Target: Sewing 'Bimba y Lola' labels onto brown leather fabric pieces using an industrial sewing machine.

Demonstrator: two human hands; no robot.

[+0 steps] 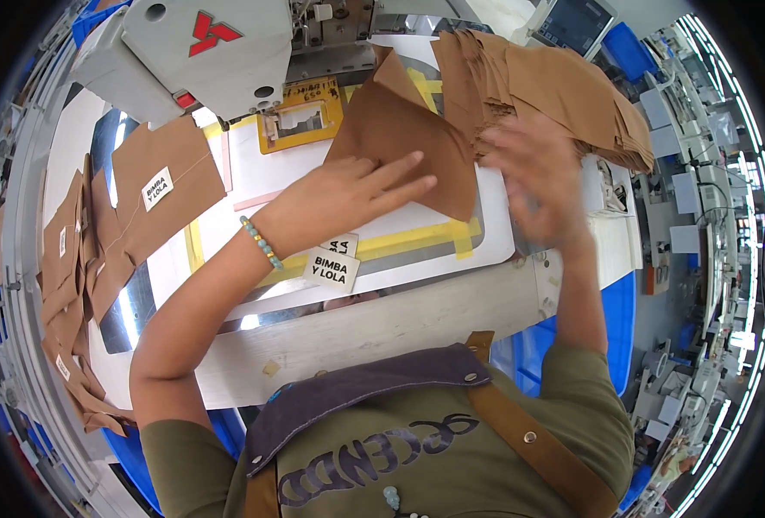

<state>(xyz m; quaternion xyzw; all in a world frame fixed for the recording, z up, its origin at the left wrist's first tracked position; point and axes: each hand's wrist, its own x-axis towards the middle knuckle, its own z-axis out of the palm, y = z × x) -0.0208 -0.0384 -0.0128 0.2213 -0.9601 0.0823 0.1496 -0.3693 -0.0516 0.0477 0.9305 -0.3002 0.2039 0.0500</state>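
A brown fabric piece (404, 142) lies partly raised and folded over the white work plate in front of me. My left hand (339, 200) is over its near left part, fingers stretched out and apart; whether they touch the cloth I cannot tell. My right hand (542, 177) is beside the piece's right edge, near the stack of brown fabric pieces (572, 95). Motion smears its fingers. Below my left wrist lie white labels (331, 269) with black print, partly overlapping. A yellow-framed template (300, 116) sits behind my left hand, under the machine head.
A white sewing machine head (205, 60) stands over the table's far left. Brown pieces bearing white labels (157, 187) lie at the left, some hanging over the edge. Yellow tape (382, 256) borders the plate. A screen (572, 24) stands at the far right; a blue bin (620, 328) sits below.
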